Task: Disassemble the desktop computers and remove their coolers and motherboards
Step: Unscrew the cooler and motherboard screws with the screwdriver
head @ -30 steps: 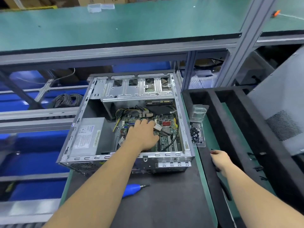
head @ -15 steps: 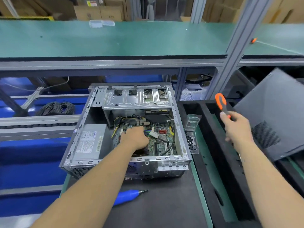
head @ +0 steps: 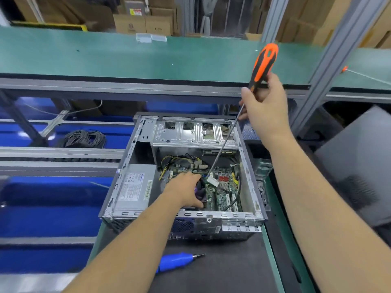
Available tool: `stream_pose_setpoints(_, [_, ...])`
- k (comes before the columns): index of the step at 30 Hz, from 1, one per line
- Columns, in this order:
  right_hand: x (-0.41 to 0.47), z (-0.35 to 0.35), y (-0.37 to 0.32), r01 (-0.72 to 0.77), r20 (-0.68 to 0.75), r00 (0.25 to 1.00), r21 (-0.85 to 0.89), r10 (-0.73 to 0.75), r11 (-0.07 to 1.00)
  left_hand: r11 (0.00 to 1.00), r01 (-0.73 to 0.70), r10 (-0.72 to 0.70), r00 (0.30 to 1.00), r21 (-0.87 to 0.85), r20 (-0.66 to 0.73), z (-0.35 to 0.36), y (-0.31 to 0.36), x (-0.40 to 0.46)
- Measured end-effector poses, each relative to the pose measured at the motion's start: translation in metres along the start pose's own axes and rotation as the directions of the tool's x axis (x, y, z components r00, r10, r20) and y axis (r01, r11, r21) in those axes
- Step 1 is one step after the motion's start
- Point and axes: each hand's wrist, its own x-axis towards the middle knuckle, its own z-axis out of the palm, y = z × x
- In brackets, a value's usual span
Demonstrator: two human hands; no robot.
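An open grey desktop case (head: 118,195) lies on the bench with its green motherboard (head: 222,191) exposed. My left hand (head: 184,192) reaches inside and grips the dark cooler fan (head: 200,192) on the board. My right hand (head: 264,108) holds a long screwdriver by its orange-and-black handle (head: 264,62) above the case's back right corner. Its thin shaft (head: 224,144) slants down, with the tip close to a white connector (head: 212,181) beside the cooler.
A silver power supply (head: 135,187) fills the case's left side and a drive cage (head: 194,134) the back. A blue electric screwdriver (head: 177,260) lies on the black mat in front. A clear screw box (head: 263,166) and a grey side panel (head: 357,166) stand to the right.
My right hand picked up the orange screwdriver from the right tray, raised it, and swung it left over the case so the shaft points into the board. My left hand stayed on the cooler.
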Motion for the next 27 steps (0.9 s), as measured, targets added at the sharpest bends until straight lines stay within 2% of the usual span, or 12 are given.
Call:
stream_pose_setpoints(4, [-0.006, 0.014, 0.023, 0.041, 0.027, 0.999, -0.151, -0.038, 0.988, 1.0, 0.019, -0.02, 1.0, 0.01, 0.023, 0.0, 0.0, 0.002])
stream_pose_setpoints(7, [-0.006, 0.02, 0.03, 0.059, 0.043, 0.998, -0.197, -0.051, 0.979, 1.0, 0.026, -0.027, 0.999, 0.004, 0.026, 0.0, 0.001, 0.001])
stream_pose_setpoints(13, [0.001, 0.012, 0.029, 0.111, -0.022, 0.993, -0.171, -0.117, 0.979, 0.999, 0.031, -0.031, 0.999, -0.009, 0.011, -0.001, 0.002, 0.002])
stream_pose_setpoints(20, [-0.008, 0.02, 0.038, 0.109, 0.035, 0.994, -0.193, -0.104, 0.975, 0.999, 0.038, -0.038, 0.999, -0.021, 0.019, -0.002, 0.004, 0.0])
stream_pose_setpoints(27, [-0.008, 0.018, 0.044, 0.116, -0.004, 0.993, -0.188, -0.119, 0.975, 0.999, 0.042, -0.041, 0.999, -0.025, 0.024, -0.004, 0.004, -0.001])
